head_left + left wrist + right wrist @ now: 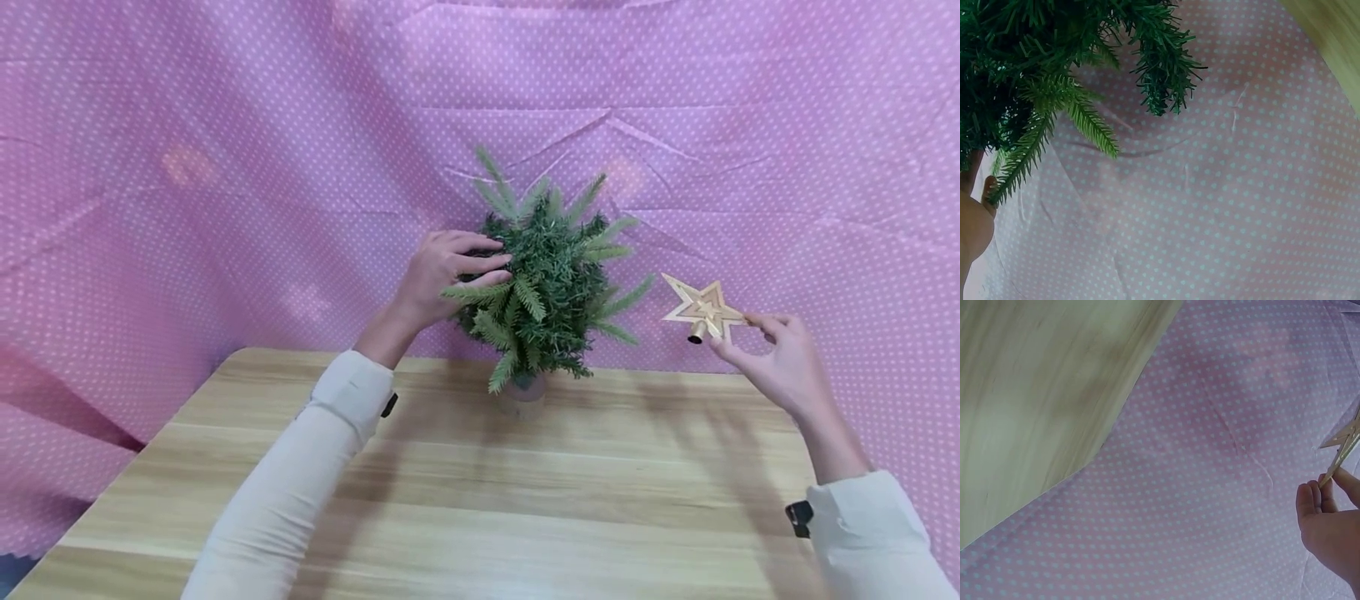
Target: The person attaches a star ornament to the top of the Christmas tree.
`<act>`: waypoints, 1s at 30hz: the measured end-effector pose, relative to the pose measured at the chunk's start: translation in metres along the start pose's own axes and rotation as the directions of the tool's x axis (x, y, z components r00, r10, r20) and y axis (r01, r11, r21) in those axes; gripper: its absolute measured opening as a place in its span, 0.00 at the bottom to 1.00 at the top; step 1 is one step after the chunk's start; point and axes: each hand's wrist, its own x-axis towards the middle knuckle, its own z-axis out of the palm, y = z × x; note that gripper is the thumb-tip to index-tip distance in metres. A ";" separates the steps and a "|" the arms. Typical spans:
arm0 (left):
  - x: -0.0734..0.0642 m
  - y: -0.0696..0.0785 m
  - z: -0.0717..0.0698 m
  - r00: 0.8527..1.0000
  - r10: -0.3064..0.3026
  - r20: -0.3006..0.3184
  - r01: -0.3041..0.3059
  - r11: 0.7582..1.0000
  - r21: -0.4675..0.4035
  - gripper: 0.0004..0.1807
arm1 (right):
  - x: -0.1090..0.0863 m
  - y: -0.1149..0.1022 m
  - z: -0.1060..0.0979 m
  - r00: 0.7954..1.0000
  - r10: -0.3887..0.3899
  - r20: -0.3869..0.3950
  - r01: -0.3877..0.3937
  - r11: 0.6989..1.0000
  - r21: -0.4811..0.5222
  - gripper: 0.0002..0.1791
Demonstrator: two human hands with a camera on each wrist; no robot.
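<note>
A small artificial Christmas tree with green needles stands upright in a pale round base at the back of the table. My left hand is at the tree's left side, its fairly straight fingers touching the foliage. In the left wrist view, the left hand shows only partly beside a light green branch tip. To the right of the tree, my right hand pinches one point of a gold star tree topper, held apart from the tree. The topper's short tube points down.
The wooden table has its far edge just behind the tree base. A pink cloth with white dots hangs behind the table and around its sides. A dark camera piece sits at my right sleeve cuff.
</note>
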 end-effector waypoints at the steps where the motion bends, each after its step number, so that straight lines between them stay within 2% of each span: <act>1: 0.000 0.000 0.000 1.000 0.000 -0.001 0.000 1.000 0.000 0.15 | 0.001 -0.002 -0.001 1.000 0.001 -0.009 -0.001 1.000 -0.006 0.44; 14: 0.000 0.000 -0.001 1.000 0.013 0.004 -0.013 1.000 0.004 0.15 | 0.008 -0.032 -0.010 0.992 0.085 -0.096 -0.075 0.992 0.101 0.48; 21: 0.000 0.001 -0.001 1.000 0.017 0.020 -0.017 1.000 0.014 0.15 | 0.010 -0.046 -0.013 0.990 0.072 -0.121 -0.060 0.993 0.102 0.47; 30: 0.001 0.000 -0.001 1.000 0.003 0.031 -0.004 1.000 0.024 0.15 | 0.016 -0.062 -0.013 0.985 0.100 -0.142 -0.076 0.983 0.168 0.46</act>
